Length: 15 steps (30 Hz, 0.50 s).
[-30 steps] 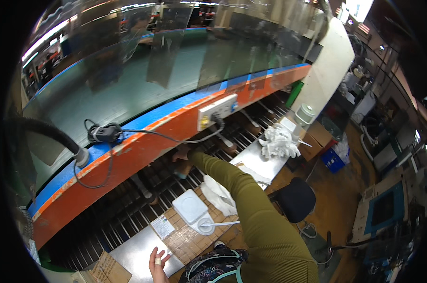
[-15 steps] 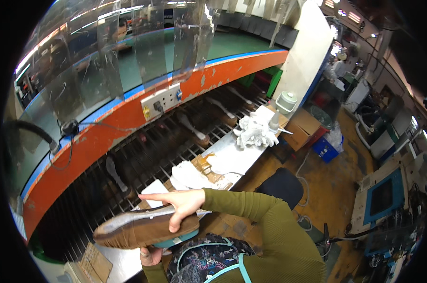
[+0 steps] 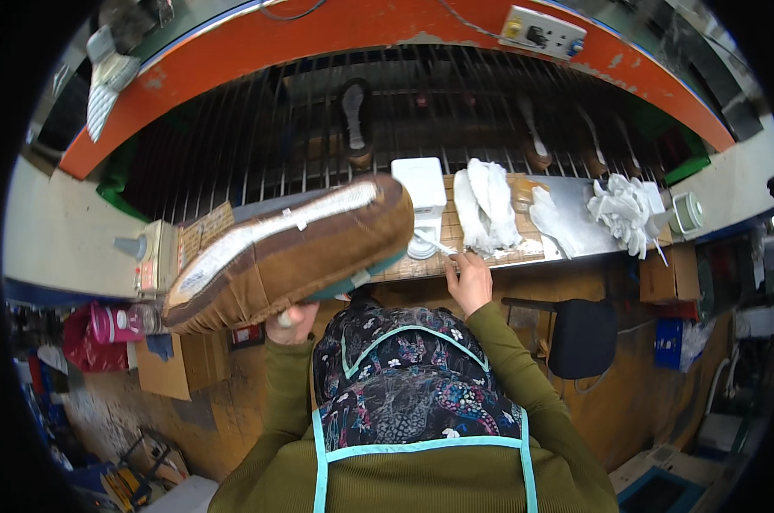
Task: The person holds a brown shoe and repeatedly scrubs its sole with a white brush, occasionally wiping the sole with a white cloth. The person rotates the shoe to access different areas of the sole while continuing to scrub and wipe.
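A brown shoe upper (image 3: 310,252) stretched over a teal shoe last (image 3: 366,275) is in my left hand (image 3: 291,322), which grips it from below. Its sole side faces up, with a long white strip (image 3: 271,235) along the middle. Part of my left hand is hidden under the shoe. My right hand (image 3: 471,284) is at the bench's near edge, fingers drawn together at the end of a thin white handle (image 3: 443,246). That handle leans from a small white round pot (image 3: 421,244) below a white box-shaped container (image 3: 419,186).
White gloves or cloths (image 3: 487,205) lie on the bench, with a crumpled white heap (image 3: 624,209) farther right. Behind runs a rack of metal rods (image 3: 250,145) carrying several shoes. A black stool (image 3: 582,338) stands at right, a cardboard box (image 3: 177,368) at left.
My right hand has left the shoe's upper side and gone to the thin handle on the bench. The shoe stays in my left hand. The head view has swung to the left.
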Tool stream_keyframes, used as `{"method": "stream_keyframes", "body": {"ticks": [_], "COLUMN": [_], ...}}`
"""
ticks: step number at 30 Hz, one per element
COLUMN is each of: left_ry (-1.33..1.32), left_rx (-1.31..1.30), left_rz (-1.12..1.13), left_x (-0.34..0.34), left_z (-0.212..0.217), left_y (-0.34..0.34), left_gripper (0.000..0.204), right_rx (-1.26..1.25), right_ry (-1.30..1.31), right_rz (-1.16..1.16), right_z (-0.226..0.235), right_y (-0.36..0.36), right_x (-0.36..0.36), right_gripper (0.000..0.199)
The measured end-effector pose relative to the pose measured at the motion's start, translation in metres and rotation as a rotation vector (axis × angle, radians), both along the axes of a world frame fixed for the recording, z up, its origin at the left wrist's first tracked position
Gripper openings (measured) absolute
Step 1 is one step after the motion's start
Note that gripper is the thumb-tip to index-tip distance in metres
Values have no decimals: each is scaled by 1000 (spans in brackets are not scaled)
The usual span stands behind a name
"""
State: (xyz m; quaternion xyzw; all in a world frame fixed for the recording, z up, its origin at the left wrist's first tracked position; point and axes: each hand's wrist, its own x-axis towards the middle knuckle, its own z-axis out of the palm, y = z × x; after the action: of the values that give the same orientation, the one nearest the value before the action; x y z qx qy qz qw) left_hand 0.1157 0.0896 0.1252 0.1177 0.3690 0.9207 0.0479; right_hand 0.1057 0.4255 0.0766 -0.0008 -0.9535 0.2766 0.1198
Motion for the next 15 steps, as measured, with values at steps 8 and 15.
{"method": "stream_keyframes", "body": {"ticks": [8,15], "left_ry": [268,298], "left_rx": [-61,-340], "left_rz": [283,401], "left_x": [-13,-7], "left_z": [46,66], "left_y": [-1,-3], "left_gripper": [75,76], "right_rx": [266,236], "right_ry": [-16,-96], "right_rz": [-94,-121], "right_z": [-48,-60], "right_y": [-14,-7], "right_x": [-24,-26], "right_gripper": [30,17]}}
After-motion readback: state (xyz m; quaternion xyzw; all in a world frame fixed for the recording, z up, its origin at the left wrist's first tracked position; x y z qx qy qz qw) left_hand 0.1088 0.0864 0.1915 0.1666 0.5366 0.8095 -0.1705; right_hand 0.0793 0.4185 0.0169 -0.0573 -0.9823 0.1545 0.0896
